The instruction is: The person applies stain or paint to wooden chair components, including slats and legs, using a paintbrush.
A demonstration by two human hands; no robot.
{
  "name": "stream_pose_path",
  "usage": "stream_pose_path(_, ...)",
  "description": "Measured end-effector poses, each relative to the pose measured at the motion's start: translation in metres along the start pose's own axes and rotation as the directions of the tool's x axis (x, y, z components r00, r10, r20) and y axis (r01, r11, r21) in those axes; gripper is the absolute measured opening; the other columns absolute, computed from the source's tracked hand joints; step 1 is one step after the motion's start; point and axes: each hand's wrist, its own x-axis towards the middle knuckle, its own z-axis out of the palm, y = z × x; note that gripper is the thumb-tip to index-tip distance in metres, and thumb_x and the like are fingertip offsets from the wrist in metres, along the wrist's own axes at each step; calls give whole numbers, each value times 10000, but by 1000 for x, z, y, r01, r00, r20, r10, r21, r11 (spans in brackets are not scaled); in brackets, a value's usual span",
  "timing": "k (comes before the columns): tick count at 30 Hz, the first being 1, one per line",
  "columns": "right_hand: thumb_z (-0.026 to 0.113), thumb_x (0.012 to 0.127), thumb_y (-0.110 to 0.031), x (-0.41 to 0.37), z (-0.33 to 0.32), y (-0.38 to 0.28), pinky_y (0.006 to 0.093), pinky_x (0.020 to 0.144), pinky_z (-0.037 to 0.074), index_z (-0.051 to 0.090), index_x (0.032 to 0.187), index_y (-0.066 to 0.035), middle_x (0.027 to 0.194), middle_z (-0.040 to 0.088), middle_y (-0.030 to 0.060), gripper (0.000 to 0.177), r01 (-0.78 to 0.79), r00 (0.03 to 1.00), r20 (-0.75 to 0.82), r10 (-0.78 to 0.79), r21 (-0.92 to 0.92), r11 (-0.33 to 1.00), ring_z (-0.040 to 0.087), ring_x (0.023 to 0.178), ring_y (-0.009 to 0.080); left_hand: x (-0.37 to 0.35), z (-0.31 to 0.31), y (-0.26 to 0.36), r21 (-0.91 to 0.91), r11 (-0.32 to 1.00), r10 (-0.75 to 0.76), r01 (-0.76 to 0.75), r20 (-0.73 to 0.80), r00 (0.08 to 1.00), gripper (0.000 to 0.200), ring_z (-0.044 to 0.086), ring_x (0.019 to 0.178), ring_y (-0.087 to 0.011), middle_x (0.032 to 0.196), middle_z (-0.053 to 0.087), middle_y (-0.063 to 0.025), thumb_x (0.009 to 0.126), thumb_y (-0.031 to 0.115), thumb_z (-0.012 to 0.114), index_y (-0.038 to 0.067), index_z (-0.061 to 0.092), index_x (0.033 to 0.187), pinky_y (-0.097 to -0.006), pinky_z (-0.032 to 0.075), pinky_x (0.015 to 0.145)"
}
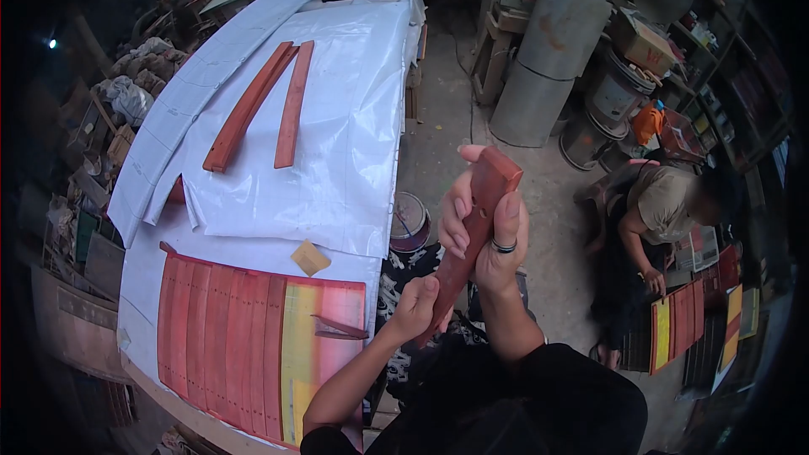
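A red-stained wooden slat (pixel 462 257) with small holes in its face is held up at a slant in front of me. My right hand (pixel 499 232) is closed round its upper part, thumb on one side and fingers on the other, with a dark ring showing. Lower down, my left hand (pixel 416 307) grips the slat's edge, its fingers partly hidden behind the wood. Left of my hands, a row of red slats (pixel 223 329) lies side by side on the table, next to a yellow strip (pixel 299 345). Near them rests a tan square piece (pixel 310 259).
Several loose red slats (pixel 291 109) lie on white plastic sheeting (pixel 354 118) over the table. A bucket (pixel 409 223) stands beside the table. At right, a person (pixel 666 219) bends over red and yellow slats (pixel 677 329). Behind stand a metal cylinder (pixel 548 59) and stacked buckets (pixel 619 88).
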Motion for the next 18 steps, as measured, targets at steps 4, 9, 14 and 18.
stream_pose_path(4, 454, 960, -491, -6, -4, 3, 204, 428, 384, 312, 1307, 59, 841, 448, 57, 665, 20, 1000, 3, -21, 47, 999, 418, 525, 65, -2, -3, -3, 20, 999, -25, 25, 13, 1000, 633, 515, 408, -127, 506, 517, -58, 1015, 483, 232, -6, 527, 741, -241, 401, 406)
stream_pose_path(9, 484, 950, -485, -9, -3, 2, 206, 428, 387, 318, 1295, 52, 843, 450, 60, 660, 22, 1000, -7, -22, 58, 998, 420, 529, 66, -3, -2, -3, 56, 998, -34, 35, -24, 999, 631, 517, 405, -123, 504, 520, -57, 1018, 476, 230, 7, 517, 709, -239, 398, 402)
stream_pose_path(14, 500, 943, -482, -11, -4, 1, 208, 428, 388, 317, 1297, 51, 847, 453, 62, 666, 29, 1000, -11, -28, 56, 998, 418, 527, 67, -2, 1, 2, 57, 997, -42, 44, -40, 998, 609, 520, 406, -121, 505, 521, -57, 1020, 466, 235, 5, 515, 737, -240, 399, 400)
stream_pose_path(18, 520, 931, -483, -13, -3, 2, 210, 444, 390, 325, 1291, 56, 845, 470, 63, 677, 16, 1000, -15, -16, 45, 999, 432, 536, 71, -4, -2, -2, 104, 995, 6, -4, -16, 1000, 586, 512, 406, -118, 503, 519, -56, 1026, 447, 234, 3, 513, 764, -240, 399, 403)
